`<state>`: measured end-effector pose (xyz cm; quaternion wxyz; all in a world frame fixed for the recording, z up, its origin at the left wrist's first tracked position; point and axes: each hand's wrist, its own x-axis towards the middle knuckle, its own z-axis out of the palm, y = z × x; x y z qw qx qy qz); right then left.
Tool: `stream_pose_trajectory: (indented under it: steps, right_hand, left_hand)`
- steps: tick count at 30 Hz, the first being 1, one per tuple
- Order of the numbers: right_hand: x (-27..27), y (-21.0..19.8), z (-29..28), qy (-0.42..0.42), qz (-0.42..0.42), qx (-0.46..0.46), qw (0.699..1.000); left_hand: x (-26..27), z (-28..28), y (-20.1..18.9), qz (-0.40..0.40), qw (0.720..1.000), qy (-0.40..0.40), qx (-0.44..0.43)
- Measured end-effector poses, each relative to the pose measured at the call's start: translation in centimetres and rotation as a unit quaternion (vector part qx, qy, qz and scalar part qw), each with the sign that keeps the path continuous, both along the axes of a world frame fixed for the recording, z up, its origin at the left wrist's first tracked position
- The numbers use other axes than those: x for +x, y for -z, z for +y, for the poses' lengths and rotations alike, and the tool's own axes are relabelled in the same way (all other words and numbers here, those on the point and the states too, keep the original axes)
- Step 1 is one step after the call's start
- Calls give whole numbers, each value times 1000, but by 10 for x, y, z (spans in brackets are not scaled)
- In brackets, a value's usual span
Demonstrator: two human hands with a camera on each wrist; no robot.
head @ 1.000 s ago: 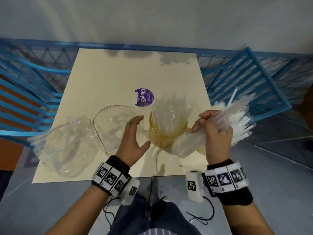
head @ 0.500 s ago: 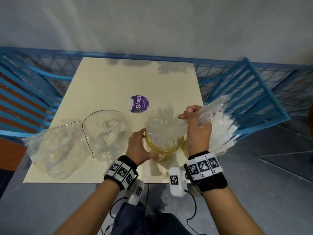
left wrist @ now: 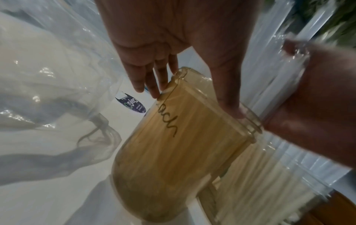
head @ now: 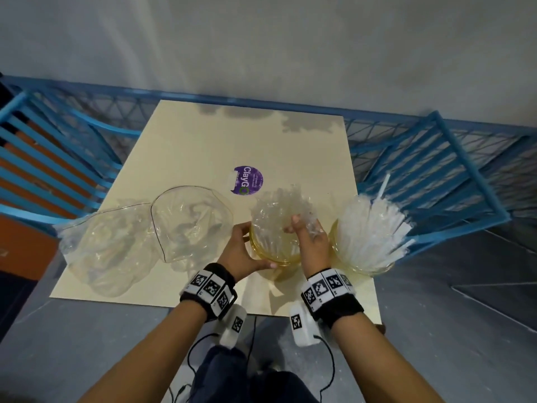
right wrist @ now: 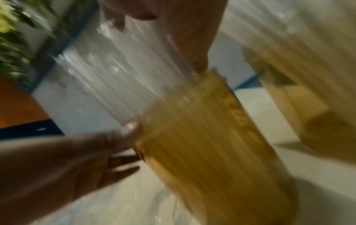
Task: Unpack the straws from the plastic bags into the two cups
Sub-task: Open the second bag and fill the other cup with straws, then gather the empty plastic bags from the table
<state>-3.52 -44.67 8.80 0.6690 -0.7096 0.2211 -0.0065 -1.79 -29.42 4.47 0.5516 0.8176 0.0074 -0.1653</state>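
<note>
Left hand (head: 242,251) is on the amber see-through plastic cup (head: 274,251) near the front edge of the cream square tabletop (head: 203,146). In the left wrist view its fingers (left wrist: 152,80) lie straight and close together against the cup's far side just under the rim, and the thumb presses the near rim. So the cup sits cradled between thumb and fingers.

Right hand (head: 311,242) is over the cup's right rim, fingers curled into the bunch of clear wrapped straws (head: 279,210) that stands in the cup. The straw tops rise above the rim and fan out past the fingertips. The right wrist view is blurred, but it shows the right thumb down along the straws where they enter the cup; how tightly the other fingers close I cannot tell.

Just to the right, by the tabletop's front right corner, a second amber see-through cup (head: 374,267) stands packed with white straws (head: 372,228), touching neither hand. One straw sticks up higher than the rest.

Two crumpled clear plastic bags (head: 139,231) lie slack along the front left of the tabletop, beside the left hand. A round purple sticker (head: 248,180) sits near the middle of the tabletop, behind the held cup.
</note>
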Motion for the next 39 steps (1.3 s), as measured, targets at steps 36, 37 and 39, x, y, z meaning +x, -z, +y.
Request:
stream_pose_trajectory:
  steps: [36,37,39]
  right_hand:
    - [65,80,218,-147,162,-326,920]
    - [74,89,220,-141,185,-306,923]
    - [81,105,219,-122,208,-292,925]
  left_hand:
    - [71,364,54,82,966,-118,214]
    - [71,363,62,92,968,-114,203]
    - [74,360,72,103,968,-112,197]
